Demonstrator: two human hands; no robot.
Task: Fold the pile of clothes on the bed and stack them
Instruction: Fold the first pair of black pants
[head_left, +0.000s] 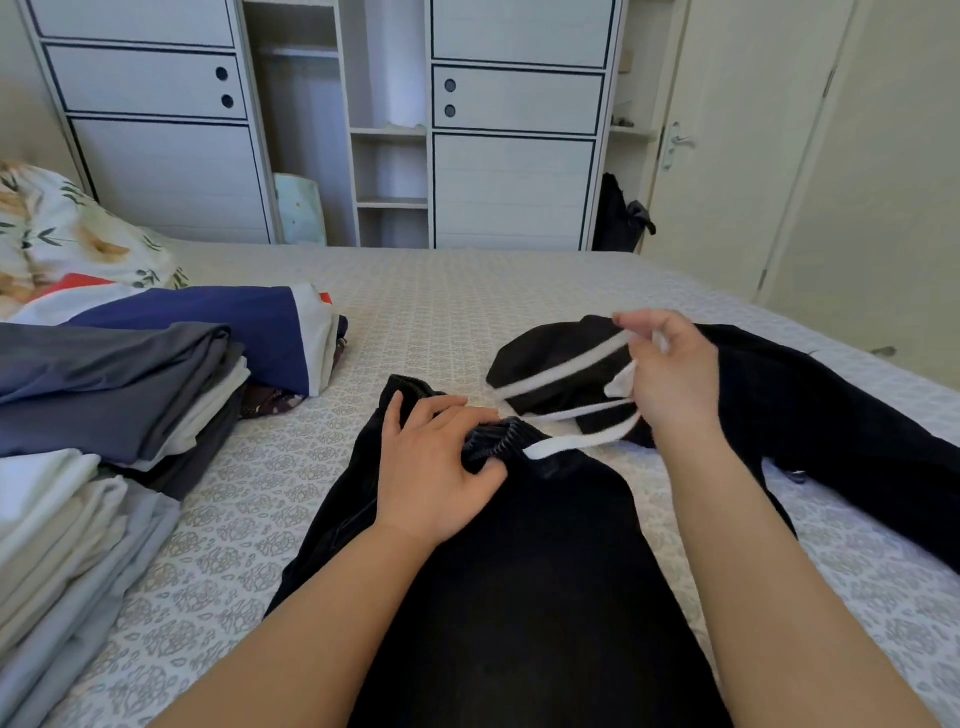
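**Black trousers flat on bed, drawstring pulled up by right hand**

Black trousers (519, 571), soft matte fabric, lie on the bed (467, 312) with the long axis running from the near edge away toward the wardrobe (332, 119); gathered elastic waistband (491, 434) at the far end. Bed cover is pale with a small repeating floral print, quilted look.

Left hand (436, 467) rests on the waistband, fingers slightly spread and curled, thumb and fingertips pinching the ruched band edge.

Right hand (670, 369) is raised above the cloth, fingers bent, pinching a flat white drawstring (571, 441); cord runs taut from the waistband up to the fingers, blurred near the hand.

Second black garment (779, 405) with a white stripe lies crumpled on the right, just behind the waistband, long axis running off to the right edge.

Left side: stack of folded clothes (78, 519), greys, whites, beige, flat neat layers; further back a navy and white folded piece (249, 327). Floral pillow (62, 234) far left.
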